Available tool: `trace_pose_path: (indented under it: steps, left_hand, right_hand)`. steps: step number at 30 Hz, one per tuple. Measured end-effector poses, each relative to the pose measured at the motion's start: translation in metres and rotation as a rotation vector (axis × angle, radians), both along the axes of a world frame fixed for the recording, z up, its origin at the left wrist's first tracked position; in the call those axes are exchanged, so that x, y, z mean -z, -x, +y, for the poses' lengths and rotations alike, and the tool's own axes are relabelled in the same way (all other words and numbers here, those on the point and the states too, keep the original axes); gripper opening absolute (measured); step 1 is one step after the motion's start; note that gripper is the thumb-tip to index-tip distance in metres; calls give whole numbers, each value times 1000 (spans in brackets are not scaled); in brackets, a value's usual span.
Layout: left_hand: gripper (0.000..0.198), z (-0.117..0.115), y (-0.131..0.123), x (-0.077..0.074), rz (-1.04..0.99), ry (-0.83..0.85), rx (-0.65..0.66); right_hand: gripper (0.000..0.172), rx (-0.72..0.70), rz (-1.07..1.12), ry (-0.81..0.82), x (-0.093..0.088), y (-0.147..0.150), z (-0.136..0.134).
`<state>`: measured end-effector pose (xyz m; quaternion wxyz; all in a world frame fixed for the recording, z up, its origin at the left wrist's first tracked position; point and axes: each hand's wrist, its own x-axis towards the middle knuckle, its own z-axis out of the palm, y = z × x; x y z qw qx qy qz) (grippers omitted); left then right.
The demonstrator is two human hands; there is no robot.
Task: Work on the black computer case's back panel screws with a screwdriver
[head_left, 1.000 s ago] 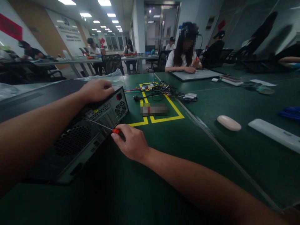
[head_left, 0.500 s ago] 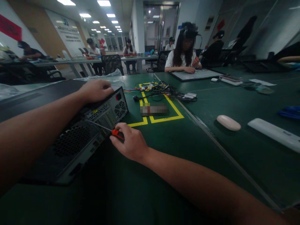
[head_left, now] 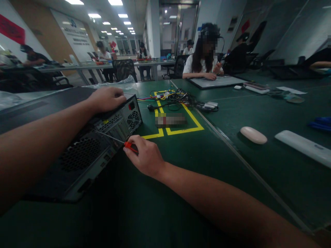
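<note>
A dark computer case lies on the table at the left, its rear panel turned toward me and to the right. My left hand rests on top of it near the back edge, palm down, with the fingers partly hidden. A screwdriver with an orange-red handle is pinched between the thumb and fingers of my right hand. Its long thin shaft points left at the rear panel. Where the tip meets the case is too dark to make out. A fan grille and slot covers show on the panel.
Tangled cables lie beyond the case, by yellow tape marks and a blurred-out item. To the right are a pale oval object and a long white object. Across the table a person works over a flat panel.
Both hands keep almost the same place, the left on the case and the right on the screwdriver. The whole view has shifted very slightly.
</note>
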<state>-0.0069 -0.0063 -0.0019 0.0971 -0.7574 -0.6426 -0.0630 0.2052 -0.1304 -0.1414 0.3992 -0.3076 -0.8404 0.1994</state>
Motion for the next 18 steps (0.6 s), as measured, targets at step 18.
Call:
trace_pose_path:
  steps: [18]
  left_hand:
    - [46,2,2,2,17,-13,-4]
  right_hand:
    - [27,22,1,17,1,1,-1]
